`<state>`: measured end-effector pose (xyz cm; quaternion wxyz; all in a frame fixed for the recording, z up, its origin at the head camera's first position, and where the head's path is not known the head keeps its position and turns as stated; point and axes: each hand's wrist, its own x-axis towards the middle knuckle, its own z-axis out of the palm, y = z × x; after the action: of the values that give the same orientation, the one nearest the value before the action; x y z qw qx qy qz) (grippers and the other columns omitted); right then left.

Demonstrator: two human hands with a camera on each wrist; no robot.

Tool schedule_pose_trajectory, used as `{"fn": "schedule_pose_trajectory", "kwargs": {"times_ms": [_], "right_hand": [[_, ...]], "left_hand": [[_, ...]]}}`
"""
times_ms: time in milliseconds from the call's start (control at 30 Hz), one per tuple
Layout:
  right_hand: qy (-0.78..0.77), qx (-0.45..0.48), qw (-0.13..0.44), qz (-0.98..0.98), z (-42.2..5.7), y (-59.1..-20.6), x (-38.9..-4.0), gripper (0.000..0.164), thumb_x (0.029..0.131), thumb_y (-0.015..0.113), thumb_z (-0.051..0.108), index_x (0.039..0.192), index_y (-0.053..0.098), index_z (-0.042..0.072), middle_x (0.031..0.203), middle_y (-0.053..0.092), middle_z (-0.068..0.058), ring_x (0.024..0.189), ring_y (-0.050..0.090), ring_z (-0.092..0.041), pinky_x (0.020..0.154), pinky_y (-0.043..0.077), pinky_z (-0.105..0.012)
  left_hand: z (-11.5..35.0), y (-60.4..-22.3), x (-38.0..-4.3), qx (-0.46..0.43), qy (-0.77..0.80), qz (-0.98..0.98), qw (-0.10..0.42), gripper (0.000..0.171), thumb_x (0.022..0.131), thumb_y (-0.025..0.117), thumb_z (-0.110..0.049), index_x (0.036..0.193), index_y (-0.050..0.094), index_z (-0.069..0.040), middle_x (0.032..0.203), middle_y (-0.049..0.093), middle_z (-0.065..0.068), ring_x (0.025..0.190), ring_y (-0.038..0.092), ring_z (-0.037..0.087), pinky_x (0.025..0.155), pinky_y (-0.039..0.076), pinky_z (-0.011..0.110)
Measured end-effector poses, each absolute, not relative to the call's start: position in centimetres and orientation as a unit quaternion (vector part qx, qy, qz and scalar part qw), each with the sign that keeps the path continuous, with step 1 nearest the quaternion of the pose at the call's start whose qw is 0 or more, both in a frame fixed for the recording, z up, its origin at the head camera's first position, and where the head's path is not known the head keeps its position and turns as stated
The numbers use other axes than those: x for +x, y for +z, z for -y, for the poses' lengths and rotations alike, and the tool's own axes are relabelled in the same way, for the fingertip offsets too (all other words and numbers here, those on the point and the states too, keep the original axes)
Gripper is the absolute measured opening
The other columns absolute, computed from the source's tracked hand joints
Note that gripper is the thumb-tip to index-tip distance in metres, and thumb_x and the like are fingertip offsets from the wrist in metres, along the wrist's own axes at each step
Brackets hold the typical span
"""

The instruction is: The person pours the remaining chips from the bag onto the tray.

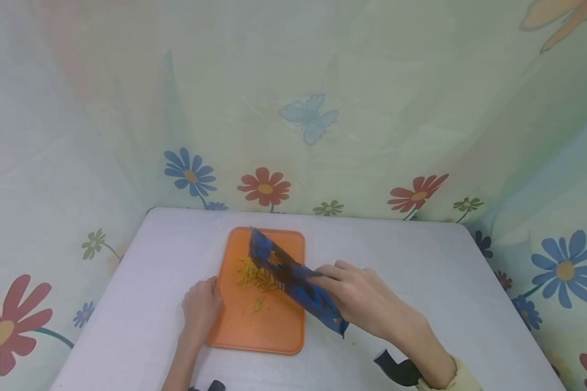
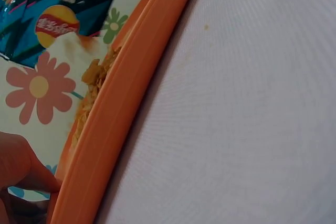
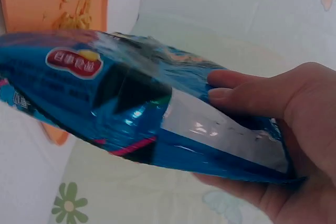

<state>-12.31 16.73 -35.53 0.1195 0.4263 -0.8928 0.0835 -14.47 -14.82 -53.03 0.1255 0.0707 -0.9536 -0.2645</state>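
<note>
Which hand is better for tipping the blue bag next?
Probably the right hand: it grips the blue bag, part of which is over the orange tray. The left hand holds the tray's edge, so it likely suits steadying.

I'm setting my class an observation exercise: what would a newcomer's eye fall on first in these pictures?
Probably the bright orange tray on the white table, with yellow snack pieces piled near its middle. Next, the shiny blue snack bag slanting over the tray's right side, held in the right grip. The flower-printed backdrop behind the table may also draw the eye.
</note>
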Motion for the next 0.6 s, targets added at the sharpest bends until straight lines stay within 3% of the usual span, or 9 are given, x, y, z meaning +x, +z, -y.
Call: {"fn": "schedule_pose_trajectory", "kwargs": {"times_ms": [433, 600], "right_hand": [[0.090, 0.428, 0.121, 0.891, -16.82, -35.72, -12.09, 0.033, 0.080, 0.076, 0.005, 0.110, 0.073, 0.017, 0.105, 0.071, 0.004, 0.092, 0.066, -0.012, 0.056, 0.048, -0.014], [0.096, 0.430, 0.132, 0.888, -16.86, -35.70, -12.06, 0.032, 0.078, 0.077, 0.005, 0.108, 0.074, 0.016, 0.102, 0.071, 0.003, 0.089, 0.066, -0.011, 0.059, 0.051, -0.016]], "left_hand": [[14.91, -53.03, -14.51, 0.074, -0.267, 0.954, 0.112, 0.026, 0.087, 0.055, 0.000, 0.108, 0.070, 0.004, 0.090, 0.072, 0.022, 0.061, 0.055, 0.020, 0.048, 0.043, 0.032], [14.96, -53.02, -14.51, 0.072, -0.268, 0.954, 0.114, 0.026, 0.086, 0.055, 0.001, 0.107, 0.071, 0.004, 0.089, 0.072, 0.022, 0.060, 0.054, 0.019, 0.049, 0.046, 0.034]]}}
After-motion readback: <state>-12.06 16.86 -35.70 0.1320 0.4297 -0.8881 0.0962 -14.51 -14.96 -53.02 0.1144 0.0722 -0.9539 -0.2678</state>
